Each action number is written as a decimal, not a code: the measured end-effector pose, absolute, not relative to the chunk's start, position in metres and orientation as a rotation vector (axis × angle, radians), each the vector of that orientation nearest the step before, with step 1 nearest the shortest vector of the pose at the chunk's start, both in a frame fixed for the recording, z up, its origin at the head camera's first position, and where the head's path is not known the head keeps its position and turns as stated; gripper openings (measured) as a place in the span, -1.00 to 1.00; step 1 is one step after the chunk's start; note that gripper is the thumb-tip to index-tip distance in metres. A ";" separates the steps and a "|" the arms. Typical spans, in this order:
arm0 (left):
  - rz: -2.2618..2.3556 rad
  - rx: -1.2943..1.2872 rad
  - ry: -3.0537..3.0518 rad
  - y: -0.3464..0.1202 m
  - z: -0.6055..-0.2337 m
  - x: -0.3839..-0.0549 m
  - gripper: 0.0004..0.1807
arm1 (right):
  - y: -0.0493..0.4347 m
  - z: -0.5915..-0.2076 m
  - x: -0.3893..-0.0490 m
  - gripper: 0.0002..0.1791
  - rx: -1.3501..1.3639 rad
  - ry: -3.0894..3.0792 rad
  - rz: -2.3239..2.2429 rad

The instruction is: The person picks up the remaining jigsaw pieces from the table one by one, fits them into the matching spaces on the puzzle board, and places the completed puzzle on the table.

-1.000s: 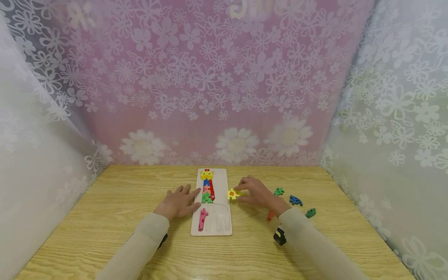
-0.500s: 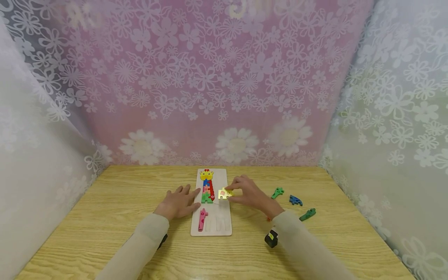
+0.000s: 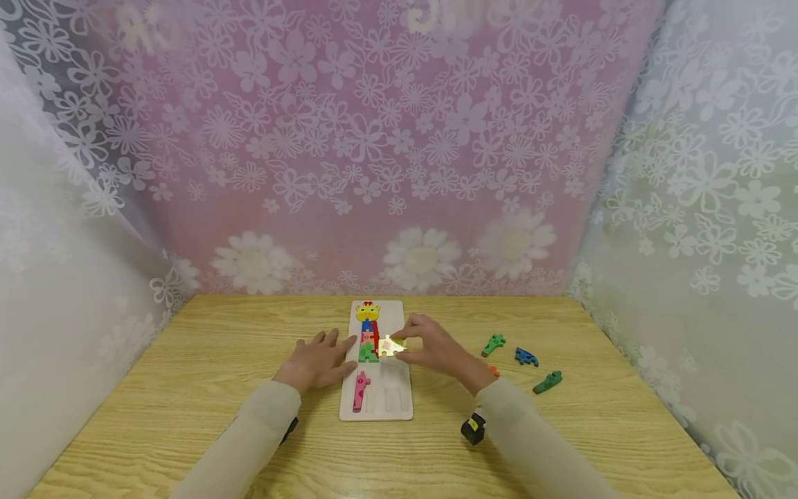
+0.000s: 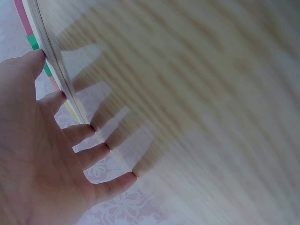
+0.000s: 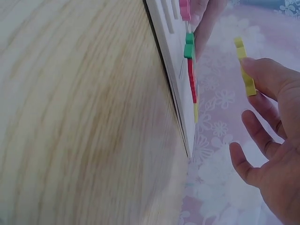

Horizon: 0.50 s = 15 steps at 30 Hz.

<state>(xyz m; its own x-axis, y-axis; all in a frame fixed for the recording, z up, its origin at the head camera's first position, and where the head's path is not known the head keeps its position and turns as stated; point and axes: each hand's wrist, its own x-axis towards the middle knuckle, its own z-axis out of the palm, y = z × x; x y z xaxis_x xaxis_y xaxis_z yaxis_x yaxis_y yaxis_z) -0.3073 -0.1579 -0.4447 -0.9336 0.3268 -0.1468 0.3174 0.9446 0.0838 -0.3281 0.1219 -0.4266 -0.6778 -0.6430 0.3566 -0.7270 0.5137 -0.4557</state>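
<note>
A pale wooden puzzle board lies upright on the table, carrying a giraffe puzzle. Its yellow head piece is at the top, with blue, pink, green and red neck pieces below. A pink leg piece lies at the lower left, beside bare leg outlines. My right hand pinches a yellow puzzle piece between thumb and forefinger. That piece is held above the board, right of the green neck piece. My left hand has its fingers spread, with thumb and forefinger at the board's left edge.
Loose puzzle pieces lie to the right: a green one, a blue one and a darker green one. An orange piece peeks out behind the right forearm. Floral curtains surround the wooden table.
My right hand has moved left with the yellow piece, from the board's right edge to over the board beside the neck pieces. The left hand has stayed in place.
</note>
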 end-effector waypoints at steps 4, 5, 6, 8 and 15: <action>0.082 0.488 2.942 -0.158 -0.445 -0.308 -0.26 | 0.117 -0.428 -0.328 -0.66 1.173 -2.623 0.878; 0.080 0.489 2.942 -0.158 -0.445 -0.308 -0.26 | 0.116 -0.429 -0.327 -0.66 1.168 -2.629 0.876; 0.078 0.490 2.941 -0.158 -0.445 -0.308 -0.26 | 0.115 -0.429 -0.327 -0.67 1.160 -2.638 0.879; 0.077 0.493 2.941 -0.158 -0.445 -0.307 -0.26 | 0.112 -0.430 -0.327 -0.68 1.154 -2.650 0.868; 0.080 0.498 2.942 -0.159 -0.445 -0.307 -0.25 | 0.105 -0.435 -0.326 -0.71 1.167 -2.634 0.753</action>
<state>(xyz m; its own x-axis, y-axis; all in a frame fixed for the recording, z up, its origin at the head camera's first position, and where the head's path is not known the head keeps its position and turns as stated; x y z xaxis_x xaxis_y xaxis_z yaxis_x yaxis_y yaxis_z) -0.3072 -0.1588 -0.4448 -0.9324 0.3310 -0.1448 0.3227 0.9432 0.0783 -0.3264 0.1050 -0.4345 -0.6814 -0.6474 0.3414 -0.7300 0.5676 -0.3807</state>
